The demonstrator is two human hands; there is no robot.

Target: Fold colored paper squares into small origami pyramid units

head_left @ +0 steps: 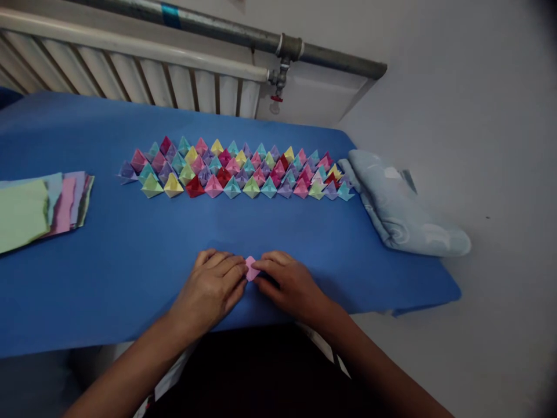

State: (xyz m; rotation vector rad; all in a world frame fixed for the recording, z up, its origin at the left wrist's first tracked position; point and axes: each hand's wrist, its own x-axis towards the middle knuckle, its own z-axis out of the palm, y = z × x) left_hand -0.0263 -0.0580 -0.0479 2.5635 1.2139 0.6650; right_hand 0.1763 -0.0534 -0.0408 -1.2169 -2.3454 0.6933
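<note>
Left fingers bunched, right fingers slightly parted, both holding pink paper

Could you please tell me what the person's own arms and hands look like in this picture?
The left hand and right hand are bare, without gloves. The left forearm and right forearm show no sleeves, watch or bracelet.

Homelike room with radiator, folded blanket
</note>
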